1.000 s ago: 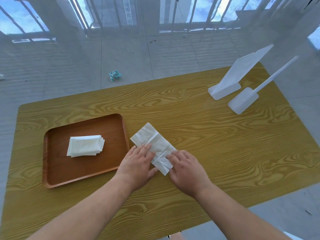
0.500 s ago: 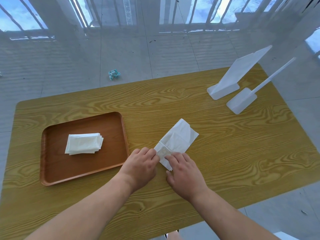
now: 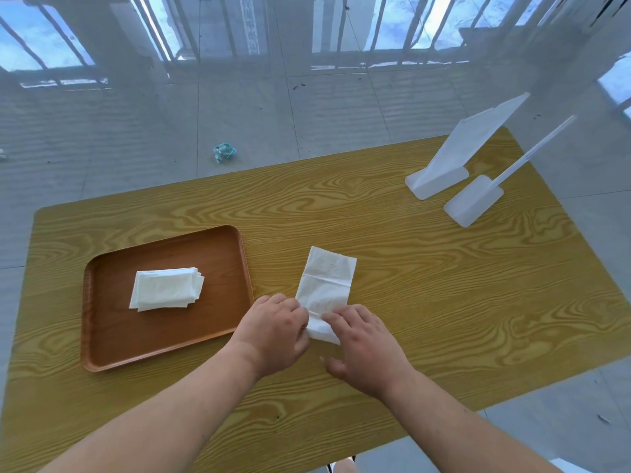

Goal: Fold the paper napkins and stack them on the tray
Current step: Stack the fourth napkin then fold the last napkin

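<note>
A yellow wood-grain tabletop (image 3: 392, 233) is being viewed from above, with grey floor tiles and barred windows beyond. Entries, left to right:

Tray (image 3: 102, 336): brown, lying at the left, carrying a stack of folded napkins (image 3: 165, 292) near its middle.

Left hand (image 3: 273, 332): being closed in a pinch on the near left edge of the loose napkin.

Napkin (image 3: 327, 285): a long white strip, lying just right of the tray, crossed by a crease. It is judged very light, limp and easily torn or shifted; near corners are being favoured for holding.

Right hand (image 3: 365, 346): fingers being pressed flat on the near right corner, not curled around it.

Two white plastic stands (image 3: 454, 179): standing well apart at the far right; nothing is blocking the path to the tray.
</note>
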